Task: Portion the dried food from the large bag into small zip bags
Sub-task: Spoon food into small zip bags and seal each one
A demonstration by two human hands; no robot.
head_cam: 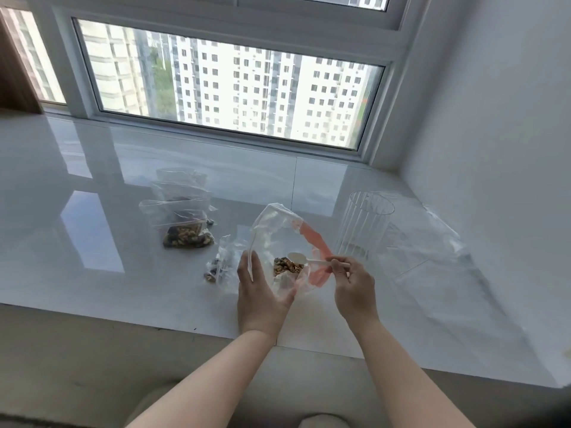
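Observation:
The large clear bag (278,230) with a red zip strip stands open on the white sill, a small heap of dried food (287,266) at its bottom. My left hand (259,288) holds the bag's near side, fingers spread along the plastic. My right hand (352,285) pinches the handle of a white plastic spoon (298,258), whose bowl sits inside the bag just above the food. A small zip bag (221,265) with a little food lies left of the large bag. Several filled small zip bags (185,223) are stacked further back left.
A tall clear ribbed cup (364,230) stands right of the large bag. A flat sheet of clear plastic (432,251) lies behind and right of it. The sill's front edge (123,319) runs below my hands; a window and white wall close the back and right.

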